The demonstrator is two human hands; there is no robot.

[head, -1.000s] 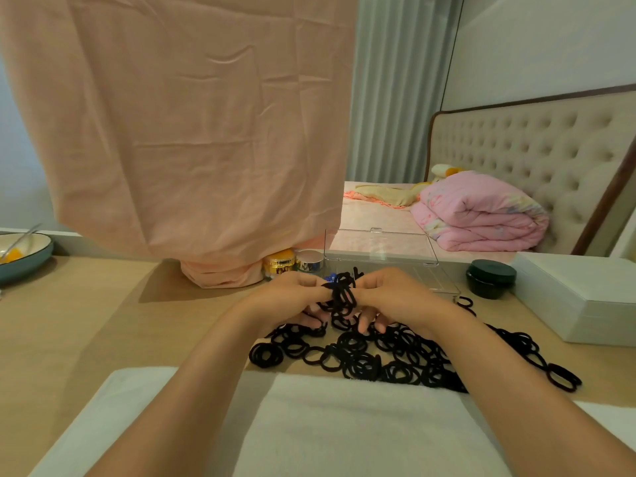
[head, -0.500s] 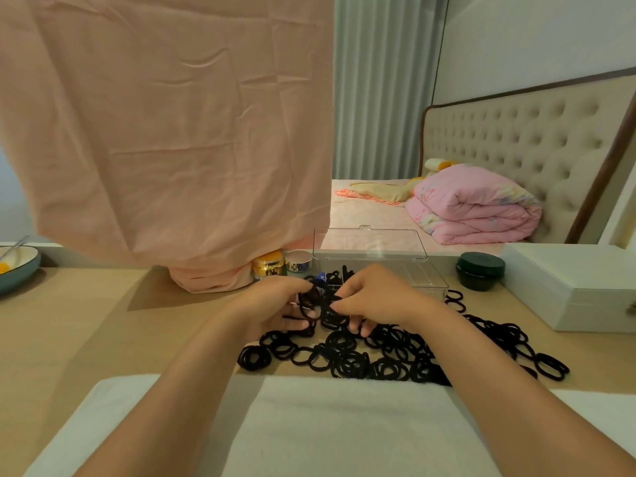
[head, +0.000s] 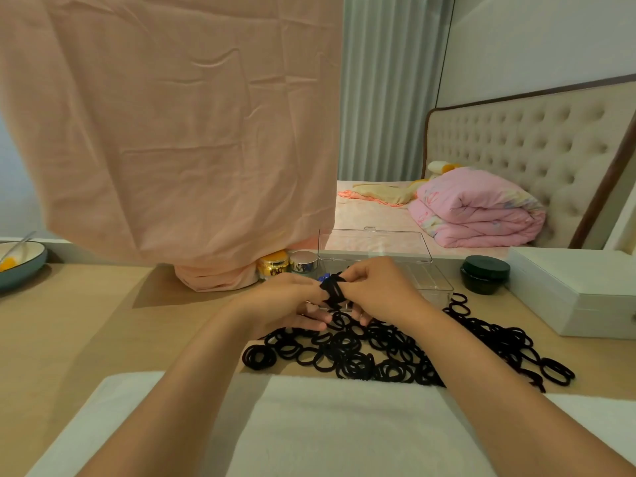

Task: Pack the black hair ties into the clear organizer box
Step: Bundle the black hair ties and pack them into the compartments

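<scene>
A small bunch of black elastic hair ties [head: 332, 292] is held up between the two hands, just above the loose pile of black elastic hair ties [head: 378, 356] that sprawls across the pale wooden desk [head: 86, 321]. The left hand [head: 285, 301] pinches the bunch from its left side and the right hand [head: 378, 290] from its right. Each grip is closed on the loops with curled fingers, and the bunch stands roughly upright between them.

The clear rectangular plastic organizer box [head: 433, 282] lies directly beyond the hands. Its hinged lid [head: 375, 247] stands open at the far side, and its base is partly hidden behind the right hand. So the box lies away from the person and slightly right of the bunch, with its long axis running left to right across the desk. The right hand is the nearer one, almost in front of the open tray.

I judge the coming move to be a short carry forward and a little rightward over the near wall, most naturally led by the right hand. How much already lies inside the box cannot be told.
</scene>
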